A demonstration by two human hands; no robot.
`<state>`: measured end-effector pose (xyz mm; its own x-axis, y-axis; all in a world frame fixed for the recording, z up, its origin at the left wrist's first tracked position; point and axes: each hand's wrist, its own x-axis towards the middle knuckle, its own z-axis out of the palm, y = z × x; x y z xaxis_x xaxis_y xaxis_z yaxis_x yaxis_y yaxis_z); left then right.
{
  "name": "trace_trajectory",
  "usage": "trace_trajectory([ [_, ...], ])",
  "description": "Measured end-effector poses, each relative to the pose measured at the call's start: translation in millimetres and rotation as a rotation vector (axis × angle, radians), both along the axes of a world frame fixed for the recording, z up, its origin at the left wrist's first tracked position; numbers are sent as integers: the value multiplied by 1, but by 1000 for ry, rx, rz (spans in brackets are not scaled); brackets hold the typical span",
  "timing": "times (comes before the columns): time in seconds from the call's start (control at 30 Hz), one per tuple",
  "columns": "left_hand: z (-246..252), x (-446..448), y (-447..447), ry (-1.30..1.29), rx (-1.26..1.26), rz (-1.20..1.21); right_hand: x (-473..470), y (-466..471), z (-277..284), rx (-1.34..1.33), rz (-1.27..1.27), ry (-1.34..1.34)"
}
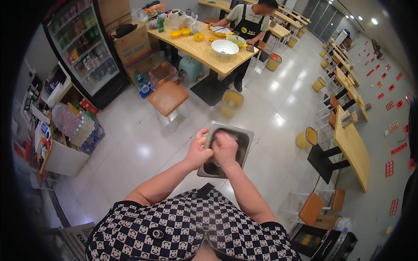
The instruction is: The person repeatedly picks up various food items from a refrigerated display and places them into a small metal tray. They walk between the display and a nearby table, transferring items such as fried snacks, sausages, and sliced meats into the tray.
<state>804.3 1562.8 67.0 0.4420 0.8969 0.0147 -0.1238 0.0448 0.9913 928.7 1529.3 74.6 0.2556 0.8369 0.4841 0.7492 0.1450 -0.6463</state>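
Observation:
A rectangular stainless-steel food pan (249, 143) is held up over the tiled floor in front of my body, its opening facing me. My left hand (198, 150) grips the pan's left rim, with the thumb on the near side of it. Inside the pan is my right hand (225, 146), blurred by motion and with its fingers curled. Whether that hand holds something is hidden. Small dark specks seem to lie on the pan's inner wall near its lower end.
Beyond the pan stands a wooden table (196, 49) with bowls, where a person in a black apron (249, 24) works. A brown stool (168, 98) and a yellow bin (232, 103) stand before it. Left is a drinks fridge (85, 49); right, another table (354, 146).

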Motion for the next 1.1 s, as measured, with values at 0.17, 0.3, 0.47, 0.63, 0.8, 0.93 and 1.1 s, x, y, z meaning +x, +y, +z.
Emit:
trace_trajectory([
  [0.17, -7, 52, 78, -22, -1, -25, 55, 46, -4, -350, 547, -57],
  [0.3, -19, 85, 124, -20, -383, -61, 101, 97, -7, 122, 378, -136],
  [0.47, -38, 133, 186, -79, -374, -157, 160, 191, -31, 233, 400, -673],
  [0.63, -38, 188, 271, 89, -75, -40, 219, 253, -47, -204, 45, -694],
  [0.8, -31, 225, 339, 90, 254, -31, 254, 296, -41, -371, 58, -544],
  [0.93, -31, 253, 367, 28, 218, -12, 287, 341, -45, -17, -191, -558],
  [1.1, -42, 292, 415, 6, 322, 58, 315, 379, -74, -86, 53, -370],
])
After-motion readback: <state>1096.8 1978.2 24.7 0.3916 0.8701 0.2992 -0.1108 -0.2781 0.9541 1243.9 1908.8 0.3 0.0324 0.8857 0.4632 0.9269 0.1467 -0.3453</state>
